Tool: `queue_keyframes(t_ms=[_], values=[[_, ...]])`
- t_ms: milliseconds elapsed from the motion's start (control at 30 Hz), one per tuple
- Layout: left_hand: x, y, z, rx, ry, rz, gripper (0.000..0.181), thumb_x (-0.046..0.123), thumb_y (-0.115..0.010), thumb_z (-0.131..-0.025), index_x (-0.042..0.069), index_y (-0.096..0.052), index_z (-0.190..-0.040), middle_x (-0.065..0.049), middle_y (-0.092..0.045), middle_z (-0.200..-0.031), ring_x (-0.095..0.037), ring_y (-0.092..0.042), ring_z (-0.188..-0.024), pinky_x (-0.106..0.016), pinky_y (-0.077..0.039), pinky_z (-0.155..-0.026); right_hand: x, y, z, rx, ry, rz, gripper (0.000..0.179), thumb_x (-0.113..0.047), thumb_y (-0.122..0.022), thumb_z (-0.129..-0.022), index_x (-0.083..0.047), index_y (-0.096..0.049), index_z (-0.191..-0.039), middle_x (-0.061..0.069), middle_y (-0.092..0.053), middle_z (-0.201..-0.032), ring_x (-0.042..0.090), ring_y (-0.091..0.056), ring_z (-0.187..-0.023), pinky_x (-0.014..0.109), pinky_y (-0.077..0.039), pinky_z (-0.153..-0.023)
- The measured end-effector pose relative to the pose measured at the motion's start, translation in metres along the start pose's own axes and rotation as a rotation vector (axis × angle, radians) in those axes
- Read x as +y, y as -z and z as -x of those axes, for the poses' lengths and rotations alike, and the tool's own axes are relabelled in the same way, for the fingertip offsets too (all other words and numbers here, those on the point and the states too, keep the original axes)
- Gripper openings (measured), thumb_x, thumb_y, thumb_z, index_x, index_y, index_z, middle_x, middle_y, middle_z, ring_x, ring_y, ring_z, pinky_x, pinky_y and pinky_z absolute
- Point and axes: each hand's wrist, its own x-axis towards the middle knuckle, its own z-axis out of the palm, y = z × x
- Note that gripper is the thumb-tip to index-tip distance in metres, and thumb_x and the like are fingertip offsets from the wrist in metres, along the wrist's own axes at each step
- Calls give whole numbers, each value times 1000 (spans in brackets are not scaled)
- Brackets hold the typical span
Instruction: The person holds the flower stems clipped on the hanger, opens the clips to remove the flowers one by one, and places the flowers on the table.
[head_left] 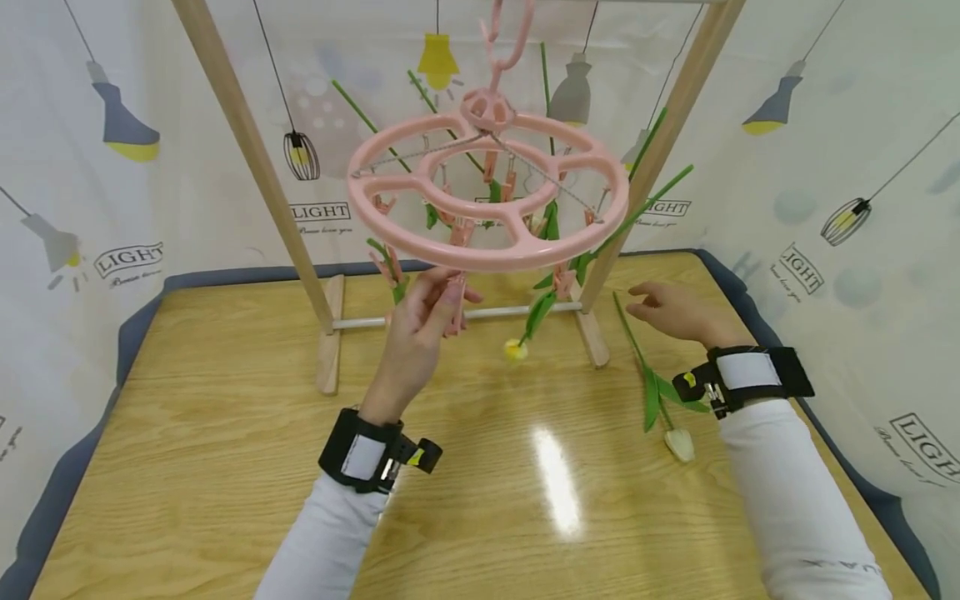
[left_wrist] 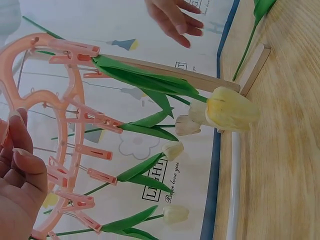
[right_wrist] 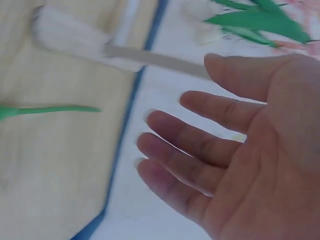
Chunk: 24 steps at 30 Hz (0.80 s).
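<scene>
A pink round clip hanger (head_left: 480, 257) hangs in front of me, ringed with pink clothespins. Low at its near side, my left hand (head_left: 414, 333) pinches one clothespin (head_left: 455, 304) between thumb and fingers. Several artificial tulips hang head down from other clothespins, among them a yellow tulip (left_wrist: 232, 109) in the left wrist view. My right hand (head_left: 671, 310) is over the table's right side, its fingers apart and holding nothing. Beneath it, near the stem's end, a white tulip (head_left: 679, 445) lies on the table with its green leaves (head_left: 651, 398).
A wooden stand (head_left: 255, 158) carries the hanger, with a white rod (head_left: 517, 312) low between its feet (head_left: 592, 337). The wooden table (head_left: 225, 467) ends at a dark blue edge. Behind it hangs a white cloth printed with lamps (head_left: 132, 125).
</scene>
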Motion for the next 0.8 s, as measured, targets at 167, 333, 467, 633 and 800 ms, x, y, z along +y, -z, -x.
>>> queue_keyframes(t_ms=[167,333,467,633,800], values=[[0,1,0,11,5,-2,31,10,-40,-106,-4,-47,-132,-22,-62,-101,-6,-51,-68,-21,-48,-66,-19,20,13,-23,32,-68,57,-30,-44,-106,6,-33,-149,36,-51,-135,50,-53,-121,61,-47,-95],[1,3,1,19,19,-5,31,10,-41,-106,-2,-47,-133,-15,-64,-101,-7,-53,-70,-20,-49,-66,-44,34,28,57,91,-119,55,-33,-50,-104,-5,-39,-150,27,-55,-137,41,-54,-125,59,-46,-98],[1,4,2,21,22,16,30,10,-40,-106,-1,-46,-133,-5,-64,-101,-8,-54,-72,-20,-49,-68,-64,36,36,96,153,-159,49,-33,-55,-102,-15,-45,-146,18,-55,-140,35,-52,-130,58,-45,-102],[0,5,2,20,14,33,31,12,-40,-106,-1,-46,-134,1,-64,-100,-7,-54,-73,-21,-48,-67,-86,33,37,89,184,-237,49,-36,-59,-99,-20,-47,-144,9,-51,-146,29,-49,-136,55,-45,-105],[0,6,2,29,8,32,31,11,-41,-106,-1,-46,-133,3,-64,-100,-7,-54,-72,-21,-49,-67,-100,23,28,57,236,-388,52,-33,-61,-98,-21,-44,-145,7,-52,-145,28,-53,-132,50,-48,-104]])
